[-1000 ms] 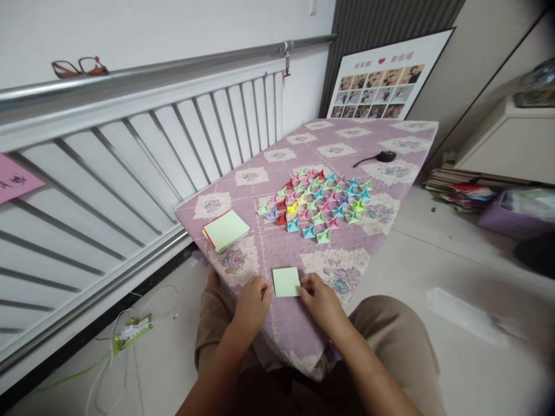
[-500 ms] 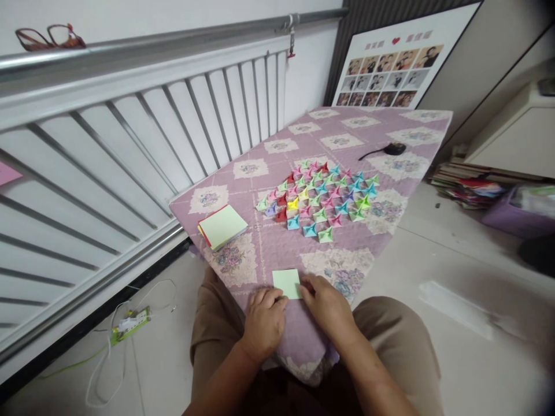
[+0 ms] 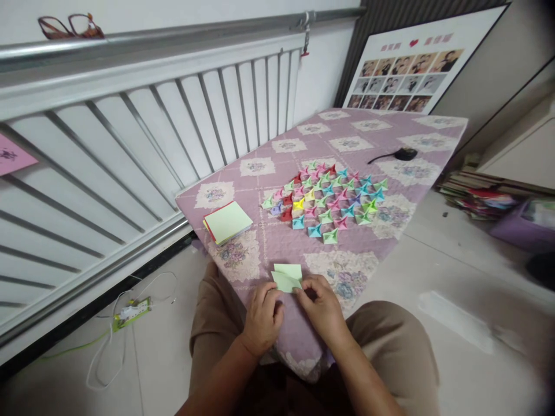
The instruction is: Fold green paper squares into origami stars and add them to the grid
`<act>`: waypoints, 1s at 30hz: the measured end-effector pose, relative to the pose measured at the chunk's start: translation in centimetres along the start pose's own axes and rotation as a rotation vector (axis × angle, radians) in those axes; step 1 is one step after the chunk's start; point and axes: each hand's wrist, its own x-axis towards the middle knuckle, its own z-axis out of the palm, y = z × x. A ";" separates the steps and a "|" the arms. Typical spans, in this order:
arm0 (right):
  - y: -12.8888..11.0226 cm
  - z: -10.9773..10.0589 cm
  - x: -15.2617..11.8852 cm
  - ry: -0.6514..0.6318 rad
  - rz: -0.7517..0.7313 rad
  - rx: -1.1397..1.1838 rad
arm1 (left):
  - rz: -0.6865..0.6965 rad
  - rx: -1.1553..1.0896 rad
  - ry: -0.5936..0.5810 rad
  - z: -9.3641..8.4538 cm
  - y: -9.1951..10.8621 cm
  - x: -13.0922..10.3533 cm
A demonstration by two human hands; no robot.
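A light green square of paper [image 3: 287, 282] lies near the front corner of the cloth-covered table. Its near part is bent up and over, so two layers show with a gap at the left. My left hand [image 3: 263, 315] grips the paper at its left corner, fingers curled. At the right edge, my right hand [image 3: 321, 303] pinches the lifted layer between thumb and fingers. Beyond the hands stand several small folded paper pieces [image 3: 325, 216] in green, pink, red, blue and yellow, set in rows. To the left is a stack of coloured paper sheets [image 3: 228, 222], light green on top.
A purple flowered tablecloth [image 3: 281, 228] covers the table. A black object with a cord [image 3: 405, 153] lies toward the far right. Along the left runs a white radiator [image 3: 173, 127], with glasses [image 3: 71, 27] on the pipe above. A power strip [image 3: 131, 314] lies on the floor.
The paper lay flat before; its near edge is now raised and folded away from me. Both hands have closed on its edges. The view has shifted slightly.
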 end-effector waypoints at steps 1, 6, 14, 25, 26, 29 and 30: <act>0.0 0.1 -0.2 0.035 -0.029 -0.003 | 0.000 -0.015 0.046 0.1 -0.1 -0.2; -0.6 0.5 -1.1 0.081 -0.169 -0.175 | -0.015 -0.006 0.204 0.1 -0.1 -0.4; -1.9 0.2 -2.7 0.053 -0.364 -0.371 | 0.156 0.109 0.068 -2.5 1.1 1.1; -1.6 -1.5 -4.1 -0.175 -0.318 -0.369 | 0.127 0.127 -0.130 -3.2 0.2 -2.4; -1.8 -1.4 -4.1 -0.181 -0.337 -0.374 | 0.119 0.134 -0.123 -3.3 0.1 -2.5; -2.4 -0.6 -3.8 -0.212 -0.390 -0.391 | 0.105 0.167 -0.088 -3.9 -0.4 -2.2; -2.5 -0.3 -3.7 -0.220 -0.402 -0.396 | 0.104 0.175 -0.080 -4.1 -0.6 -2.1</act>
